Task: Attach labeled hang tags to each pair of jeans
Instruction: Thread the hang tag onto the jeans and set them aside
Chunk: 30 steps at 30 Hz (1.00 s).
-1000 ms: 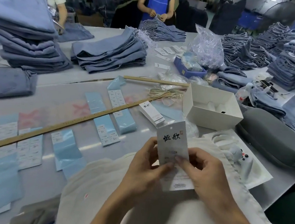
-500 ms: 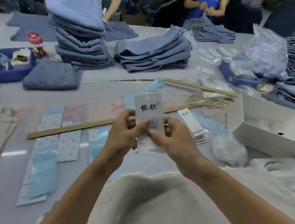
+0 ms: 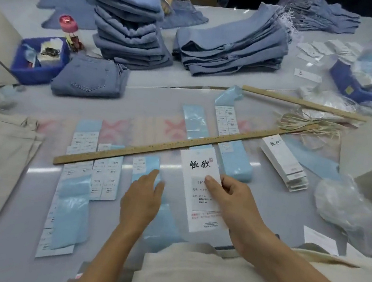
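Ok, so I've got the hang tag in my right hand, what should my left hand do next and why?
Probably peel one sticker off the label sheet under your left hand. Its straight fingers already lie on that blue-backed sheet, while your right hand pinches the hang tag with its printed face up, ready to take a label.

Garment finishing workshop: stacked folded jeans (image 3: 132,33) on long worktable (image 3: 210,85), sticker label sheets (image 3: 105,179), wooden measuring stick (image 3: 180,143).
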Each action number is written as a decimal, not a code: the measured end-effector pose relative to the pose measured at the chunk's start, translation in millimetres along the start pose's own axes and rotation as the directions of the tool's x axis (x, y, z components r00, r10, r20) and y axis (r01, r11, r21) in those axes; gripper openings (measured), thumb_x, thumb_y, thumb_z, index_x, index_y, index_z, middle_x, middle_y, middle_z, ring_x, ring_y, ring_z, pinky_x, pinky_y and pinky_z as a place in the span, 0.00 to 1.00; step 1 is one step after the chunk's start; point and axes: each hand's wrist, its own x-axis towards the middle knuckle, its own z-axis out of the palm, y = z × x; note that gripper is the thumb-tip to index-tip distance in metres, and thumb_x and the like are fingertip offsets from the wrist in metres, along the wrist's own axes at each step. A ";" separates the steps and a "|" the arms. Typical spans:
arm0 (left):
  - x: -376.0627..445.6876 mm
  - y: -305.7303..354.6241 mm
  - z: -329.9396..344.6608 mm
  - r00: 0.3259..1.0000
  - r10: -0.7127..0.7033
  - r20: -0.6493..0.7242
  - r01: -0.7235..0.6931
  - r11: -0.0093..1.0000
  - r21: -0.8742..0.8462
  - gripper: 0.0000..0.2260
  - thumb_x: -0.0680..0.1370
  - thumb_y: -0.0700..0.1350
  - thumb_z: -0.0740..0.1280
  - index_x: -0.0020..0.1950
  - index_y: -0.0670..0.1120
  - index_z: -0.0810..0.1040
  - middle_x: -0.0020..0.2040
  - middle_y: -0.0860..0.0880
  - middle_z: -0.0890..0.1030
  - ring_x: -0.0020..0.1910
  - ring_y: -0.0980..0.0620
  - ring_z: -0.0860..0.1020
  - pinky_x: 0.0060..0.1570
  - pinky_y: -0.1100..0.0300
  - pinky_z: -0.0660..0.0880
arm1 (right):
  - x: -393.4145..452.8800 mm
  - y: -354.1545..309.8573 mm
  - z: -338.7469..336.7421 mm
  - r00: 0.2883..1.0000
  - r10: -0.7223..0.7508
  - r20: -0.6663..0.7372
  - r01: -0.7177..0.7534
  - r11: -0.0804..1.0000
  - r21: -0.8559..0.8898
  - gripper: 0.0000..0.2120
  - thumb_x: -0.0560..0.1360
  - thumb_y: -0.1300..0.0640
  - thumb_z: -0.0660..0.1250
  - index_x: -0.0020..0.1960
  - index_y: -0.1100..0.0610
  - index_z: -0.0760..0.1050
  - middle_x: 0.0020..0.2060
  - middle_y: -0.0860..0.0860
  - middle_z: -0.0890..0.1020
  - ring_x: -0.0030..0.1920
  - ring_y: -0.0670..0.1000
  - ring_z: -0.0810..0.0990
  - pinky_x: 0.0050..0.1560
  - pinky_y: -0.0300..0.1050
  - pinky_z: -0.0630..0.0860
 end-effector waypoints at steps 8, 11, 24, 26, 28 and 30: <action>33.5 -47.1 32.3 0.997 0.076 0.031 -0.082 0.894 0.440 0.16 0.84 0.53 0.57 0.69 0.50 0.72 0.72 0.47 0.70 0.67 0.43 0.71 0.56 0.49 0.74 | 1.3 -1.1 -1.5 0.999 0.031 0.017 -0.032 0.999 0.038 0.09 0.81 0.51 0.66 0.50 0.54 0.82 0.43 0.50 0.88 0.43 0.52 0.87 0.40 0.45 0.84; 43.6 -37.8 23.3 0.998 0.069 -0.013 -0.056 0.888 0.457 0.19 0.84 0.57 0.53 0.60 0.49 0.78 0.59 0.46 0.80 0.58 0.42 0.77 0.50 0.48 0.72 | 1.2 -0.5 -1.3 1.000 0.024 0.012 -0.024 0.999 0.036 0.09 0.81 0.50 0.66 0.50 0.54 0.82 0.43 0.49 0.88 0.43 0.51 0.87 0.42 0.47 0.84; 76.1 -37.9 16.5 0.970 -0.240 -0.037 0.242 0.954 0.174 0.27 0.76 0.52 0.71 0.73 0.49 0.68 0.69 0.44 0.70 0.66 0.41 0.70 0.58 0.44 0.74 | 2.9 1.5 -1.8 0.999 0.004 0.034 -0.004 1.000 0.000 0.09 0.81 0.48 0.66 0.50 0.51 0.82 0.44 0.46 0.88 0.43 0.49 0.87 0.42 0.45 0.83; 87.5 -35.8 11.3 0.925 -0.377 0.035 0.376 0.926 0.031 0.41 0.71 0.52 0.77 0.78 0.46 0.60 0.73 0.41 0.64 0.71 0.39 0.65 0.63 0.41 0.71 | 2.9 1.6 -1.8 0.999 0.001 0.042 -0.001 1.000 0.006 0.09 0.81 0.48 0.66 0.50 0.50 0.82 0.43 0.46 0.87 0.42 0.49 0.87 0.40 0.42 0.83; 95.3 -33.7 7.7 0.870 -0.490 0.048 0.492 0.869 -0.054 0.47 0.69 0.55 0.80 0.79 0.43 0.56 0.75 0.39 0.62 0.73 0.37 0.63 0.66 0.40 0.68 | 3.4 1.6 -1.9 0.999 0.002 0.050 -0.003 1.000 0.012 0.08 0.81 0.48 0.66 0.50 0.51 0.82 0.44 0.46 0.88 0.42 0.49 0.87 0.38 0.40 0.81; 93.2 -27.2 10.2 0.833 -0.552 0.021 0.552 0.832 -0.046 0.45 0.70 0.55 0.79 0.77 0.42 0.58 0.75 0.39 0.64 0.73 0.38 0.64 0.66 0.41 0.68 | 3.5 1.6 -2.1 0.999 0.008 0.053 -0.008 1.000 0.016 0.09 0.81 0.49 0.66 0.50 0.51 0.82 0.44 0.46 0.88 0.42 0.49 0.87 0.37 0.39 0.80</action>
